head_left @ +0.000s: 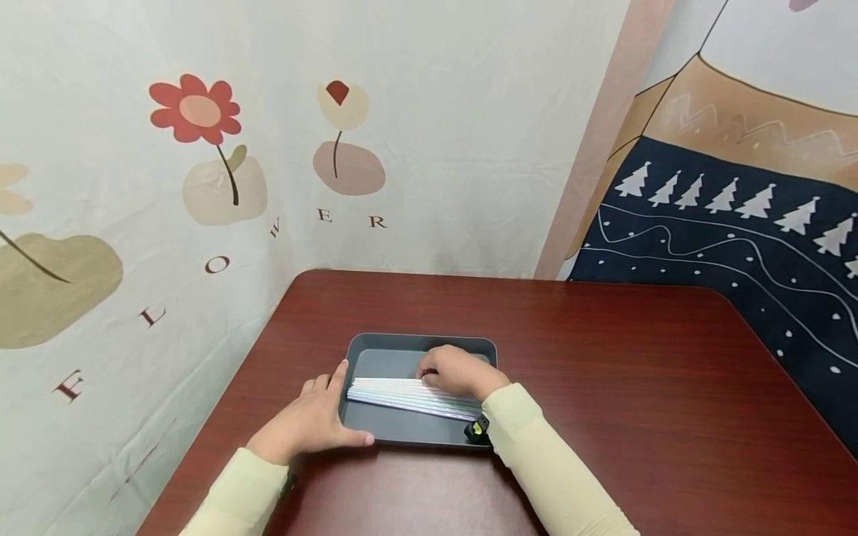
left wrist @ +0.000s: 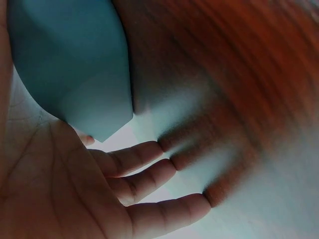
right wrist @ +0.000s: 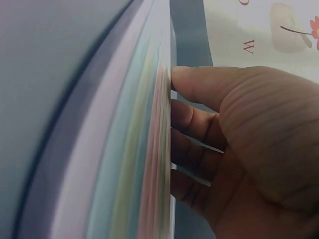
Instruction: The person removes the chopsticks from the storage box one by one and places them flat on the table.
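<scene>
A dark grey rectangular tray (head_left: 402,430) lies on the table, holding a stack of thin pastel sheets (head_left: 409,396). The right wrist view shows layered edges of the sheets (right wrist: 104,169) in lilac, pink, pale blue and yellow. My left hand (head_left: 311,420) rests at the tray's left side, its fingers spread along the rim and thumb on the front edge. In the left wrist view the tray corner (left wrist: 94,74) lies between thumb and fingers. My right hand (head_left: 456,370) reaches in, fingers curled, tips at the stack's far edge; whether they pinch a sheet I cannot tell.
The dark red wooden table (head_left: 637,387) extends well past the tray to the right. Behind it hangs a pale wall cloth (head_left: 456,149) with flowers and letters. A navy cloth (head_left: 710,253) with white trees hangs at the right.
</scene>
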Tool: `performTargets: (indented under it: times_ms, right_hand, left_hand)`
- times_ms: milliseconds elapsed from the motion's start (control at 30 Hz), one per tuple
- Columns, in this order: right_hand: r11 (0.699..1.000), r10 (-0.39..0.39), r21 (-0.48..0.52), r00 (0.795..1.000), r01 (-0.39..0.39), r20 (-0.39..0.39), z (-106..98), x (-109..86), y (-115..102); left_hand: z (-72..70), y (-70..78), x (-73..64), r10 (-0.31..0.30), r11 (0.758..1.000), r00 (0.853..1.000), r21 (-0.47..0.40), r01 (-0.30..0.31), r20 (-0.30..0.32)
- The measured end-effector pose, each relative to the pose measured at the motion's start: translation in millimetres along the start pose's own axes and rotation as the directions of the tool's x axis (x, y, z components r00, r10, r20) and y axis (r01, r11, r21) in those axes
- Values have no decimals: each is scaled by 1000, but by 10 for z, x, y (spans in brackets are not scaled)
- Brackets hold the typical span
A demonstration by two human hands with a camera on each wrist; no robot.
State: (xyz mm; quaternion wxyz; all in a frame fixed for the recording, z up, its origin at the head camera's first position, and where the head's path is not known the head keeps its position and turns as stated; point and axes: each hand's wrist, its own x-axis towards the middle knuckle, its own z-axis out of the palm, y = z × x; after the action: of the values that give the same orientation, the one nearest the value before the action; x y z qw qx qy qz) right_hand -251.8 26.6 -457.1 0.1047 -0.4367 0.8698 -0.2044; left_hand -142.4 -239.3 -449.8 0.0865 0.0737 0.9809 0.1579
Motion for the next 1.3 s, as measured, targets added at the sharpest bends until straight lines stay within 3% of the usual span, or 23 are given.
performTargets:
  times_ms: [433,700,1067,1300]
  right_hand:
    - [999,-25,-37,999,24,-35,-1,1,-6]
    - [998,51,-20,998,-51,-21,6,-18,-13]
    - [997,45,-57,998,-47,-38,3,-14,-10]
    - [998,53,-29,998,-53,-30,0,-25,-23]
  left_hand:
    - [5,-2,-6,-4,1000,1000,3,4,-4]
    - [5,7,-14,-3,1000,1000,5,3,-3]
    - [-4,18,-27,1,1000,1000,4,0,-12]
    - [-9,27,-35,-6,1000,1000,1,6,-3]
